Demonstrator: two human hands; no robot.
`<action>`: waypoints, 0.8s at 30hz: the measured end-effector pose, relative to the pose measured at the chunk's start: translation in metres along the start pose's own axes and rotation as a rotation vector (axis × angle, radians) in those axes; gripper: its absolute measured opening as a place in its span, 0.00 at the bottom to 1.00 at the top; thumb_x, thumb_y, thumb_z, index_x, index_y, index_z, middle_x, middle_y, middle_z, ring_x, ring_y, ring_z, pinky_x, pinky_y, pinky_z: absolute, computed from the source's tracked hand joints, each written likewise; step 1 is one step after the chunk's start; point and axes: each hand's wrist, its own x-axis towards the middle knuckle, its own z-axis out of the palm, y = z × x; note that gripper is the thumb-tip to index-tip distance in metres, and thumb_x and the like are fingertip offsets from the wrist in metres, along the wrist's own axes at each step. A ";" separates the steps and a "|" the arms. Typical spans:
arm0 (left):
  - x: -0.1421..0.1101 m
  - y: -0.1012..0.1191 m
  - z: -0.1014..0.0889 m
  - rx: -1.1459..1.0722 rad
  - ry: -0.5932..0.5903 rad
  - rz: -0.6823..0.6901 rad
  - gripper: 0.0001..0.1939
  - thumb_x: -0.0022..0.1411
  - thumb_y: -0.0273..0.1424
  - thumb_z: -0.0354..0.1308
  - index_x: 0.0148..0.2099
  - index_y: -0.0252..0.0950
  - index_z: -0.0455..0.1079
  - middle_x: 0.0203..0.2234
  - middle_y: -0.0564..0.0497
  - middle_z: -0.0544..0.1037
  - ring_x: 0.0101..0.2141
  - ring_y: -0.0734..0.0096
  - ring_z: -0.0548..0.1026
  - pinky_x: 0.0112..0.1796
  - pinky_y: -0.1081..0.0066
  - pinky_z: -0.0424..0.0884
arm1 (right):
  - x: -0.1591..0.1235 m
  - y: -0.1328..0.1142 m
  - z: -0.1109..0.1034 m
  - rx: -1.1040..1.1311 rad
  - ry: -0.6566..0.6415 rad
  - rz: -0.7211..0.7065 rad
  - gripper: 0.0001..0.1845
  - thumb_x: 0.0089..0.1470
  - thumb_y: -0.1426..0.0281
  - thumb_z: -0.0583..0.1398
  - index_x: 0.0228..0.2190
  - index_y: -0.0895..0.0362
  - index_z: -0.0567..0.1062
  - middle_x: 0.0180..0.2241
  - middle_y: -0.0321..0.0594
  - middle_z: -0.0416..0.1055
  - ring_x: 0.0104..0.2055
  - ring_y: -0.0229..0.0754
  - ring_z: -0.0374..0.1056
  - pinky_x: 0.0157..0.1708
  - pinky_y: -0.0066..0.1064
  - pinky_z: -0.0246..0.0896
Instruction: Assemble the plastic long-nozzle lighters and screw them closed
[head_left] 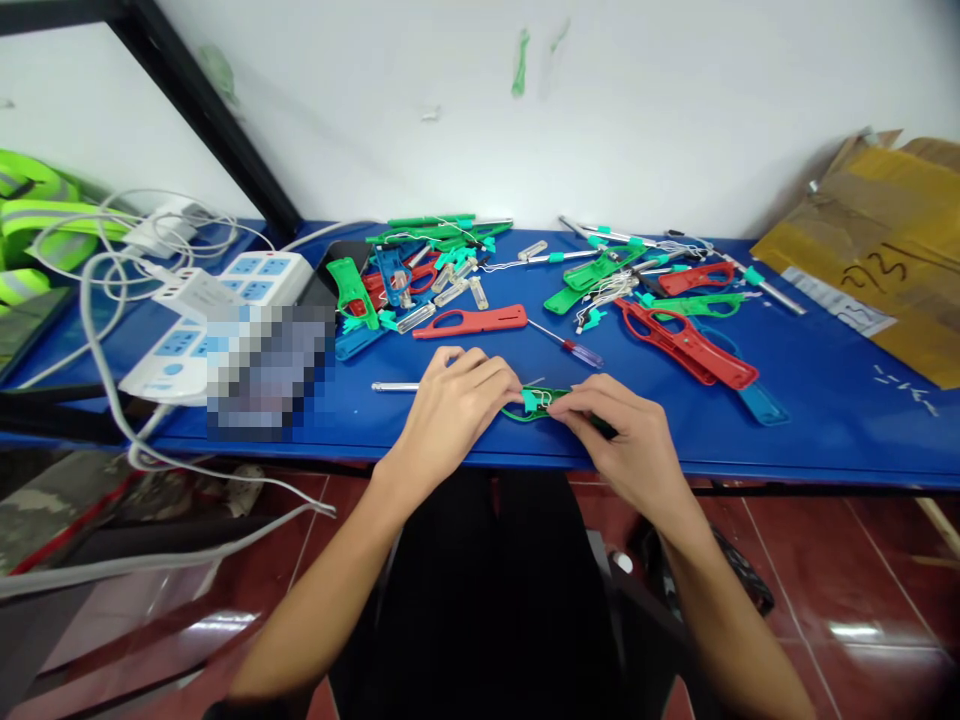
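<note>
A green lighter casing half lies at the table's front edge between my hands. White wires and a teal trigger show inside it. My left hand is closed over the casing's left part, and a silver metal tube sticks out to the left beneath that hand. With thumb and fingers pinched together, my right hand grips the wired end of the casing; any small part under the fingertips is hidden. Just beyond my hands are a red casing half and a screwdriver with a clear purple handle.
Behind are piled casings, clear fuel tanks, wires and metal tubes. Red casings and a blue one lie right. A cardboard box stands far right. Power strips, cables and a blurred-out device occupy the left.
</note>
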 end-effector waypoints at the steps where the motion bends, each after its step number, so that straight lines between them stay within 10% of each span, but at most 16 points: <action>1: -0.001 0.000 0.001 -0.009 0.009 -0.001 0.10 0.80 0.33 0.58 0.44 0.38 0.77 0.41 0.51 0.87 0.39 0.64 0.78 0.45 0.59 0.64 | 0.000 0.001 0.000 -0.007 0.005 -0.002 0.08 0.70 0.75 0.64 0.41 0.50 0.83 0.38 0.39 0.82 0.43 0.46 0.78 0.45 0.39 0.76; 15: -0.007 -0.010 -0.005 -0.288 0.295 -0.147 0.09 0.75 0.29 0.64 0.55 0.42 0.77 0.65 0.42 0.75 0.56 0.60 0.79 0.58 0.55 0.75 | 0.001 0.002 -0.002 -0.009 -0.012 -0.018 0.07 0.70 0.75 0.64 0.43 0.53 0.82 0.45 0.42 0.83 0.47 0.46 0.79 0.51 0.40 0.76; 24: -0.020 -0.029 -0.015 -0.110 -0.030 -0.134 0.08 0.77 0.37 0.64 0.53 0.41 0.80 0.53 0.49 0.85 0.53 0.59 0.82 0.53 0.56 0.70 | 0.001 0.008 -0.003 0.027 -0.025 -0.009 0.07 0.70 0.72 0.65 0.43 0.50 0.85 0.45 0.41 0.85 0.47 0.47 0.81 0.52 0.43 0.77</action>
